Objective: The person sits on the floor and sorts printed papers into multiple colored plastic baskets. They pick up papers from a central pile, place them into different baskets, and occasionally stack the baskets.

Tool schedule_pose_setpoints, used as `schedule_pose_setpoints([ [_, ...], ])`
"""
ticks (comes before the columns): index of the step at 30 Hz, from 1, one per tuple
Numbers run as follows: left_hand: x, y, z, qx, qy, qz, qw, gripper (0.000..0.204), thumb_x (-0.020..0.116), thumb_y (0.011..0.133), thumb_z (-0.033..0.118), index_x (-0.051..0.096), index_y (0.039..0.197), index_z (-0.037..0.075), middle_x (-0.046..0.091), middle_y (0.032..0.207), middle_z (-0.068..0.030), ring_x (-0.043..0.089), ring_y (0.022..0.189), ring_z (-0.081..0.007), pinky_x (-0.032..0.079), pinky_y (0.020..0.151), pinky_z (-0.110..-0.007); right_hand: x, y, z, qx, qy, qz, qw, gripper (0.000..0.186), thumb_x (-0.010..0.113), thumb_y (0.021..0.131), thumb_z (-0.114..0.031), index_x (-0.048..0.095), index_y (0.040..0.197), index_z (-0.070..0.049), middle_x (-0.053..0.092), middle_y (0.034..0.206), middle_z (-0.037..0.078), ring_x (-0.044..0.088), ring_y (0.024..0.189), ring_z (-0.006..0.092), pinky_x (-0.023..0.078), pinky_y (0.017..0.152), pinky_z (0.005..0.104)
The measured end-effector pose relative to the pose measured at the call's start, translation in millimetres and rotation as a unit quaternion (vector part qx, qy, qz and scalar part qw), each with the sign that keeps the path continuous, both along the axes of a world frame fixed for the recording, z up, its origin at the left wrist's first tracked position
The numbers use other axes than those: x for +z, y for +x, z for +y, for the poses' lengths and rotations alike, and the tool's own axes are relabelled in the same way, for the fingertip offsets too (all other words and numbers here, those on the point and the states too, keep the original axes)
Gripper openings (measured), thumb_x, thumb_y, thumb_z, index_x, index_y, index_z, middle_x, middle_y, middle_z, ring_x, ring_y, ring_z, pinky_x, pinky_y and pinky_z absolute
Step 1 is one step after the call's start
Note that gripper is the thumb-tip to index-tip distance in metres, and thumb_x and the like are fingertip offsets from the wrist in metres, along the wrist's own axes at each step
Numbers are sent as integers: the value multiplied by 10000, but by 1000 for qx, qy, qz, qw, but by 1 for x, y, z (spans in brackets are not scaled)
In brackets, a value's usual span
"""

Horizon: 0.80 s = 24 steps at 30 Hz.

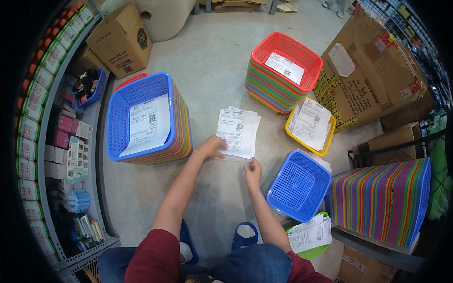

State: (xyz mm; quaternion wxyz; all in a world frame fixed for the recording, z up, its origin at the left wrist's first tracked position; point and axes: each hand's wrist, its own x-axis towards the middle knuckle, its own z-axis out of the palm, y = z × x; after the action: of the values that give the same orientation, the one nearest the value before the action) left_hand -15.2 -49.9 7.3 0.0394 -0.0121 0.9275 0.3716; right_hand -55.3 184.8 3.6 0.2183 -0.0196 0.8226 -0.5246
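Observation:
A small stack of printed paper sheets (235,125) lies in front of me, its sheets slightly fanned at the top. The fingers of my left hand (212,147) are closed at the lower left edge of the stack, the thumb resting over the paper. At the lower right corner, my right hand (253,172) pinches the edge between thumb and fingers. To the left stands a tall pile of nested baskets with a blue basket (120,118) on top, holding a printed sheet (150,120). An unfilled blue basket (299,186) sits right of my right hand.
Nested baskets topped by a red one (257,49) hold papers, as do a yellow basket (325,150) and a green basket (309,253). A sideways basket stack (377,203) stands at right, below a large carton (363,70). Goods fill the left shelf (96,155); another carton (115,45) stands behind.

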Motion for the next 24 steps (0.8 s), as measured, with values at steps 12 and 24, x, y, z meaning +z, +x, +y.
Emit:
schedule_pose_setpoints([
  [12, 43, -27, 37, 116, 19, 39, 992, 126, 642, 833, 75, 641, 956, 49, 679, 908, -178, 671, 861, -315, 515, 730, -385, 116, 35, 214, 243, 293, 322, 867, 460, 645, 725, -9, 586, 1181, -2, 613, 1104, 211, 593, 1031, 345, 450, 907, 423],
  [24, 151, -31, 237, -268, 28, 82, 960, 103, 612, 807, 107, 639, 906, 96, 674, 921, -111, 666, 809, -279, 531, 681, -403, 179, 15, 239, 221, 257, 508, 792, 204, 681, 659, -39, 654, 851, -104, 656, 921, 98, 623, 931, 277, 441, 764, 381],
])
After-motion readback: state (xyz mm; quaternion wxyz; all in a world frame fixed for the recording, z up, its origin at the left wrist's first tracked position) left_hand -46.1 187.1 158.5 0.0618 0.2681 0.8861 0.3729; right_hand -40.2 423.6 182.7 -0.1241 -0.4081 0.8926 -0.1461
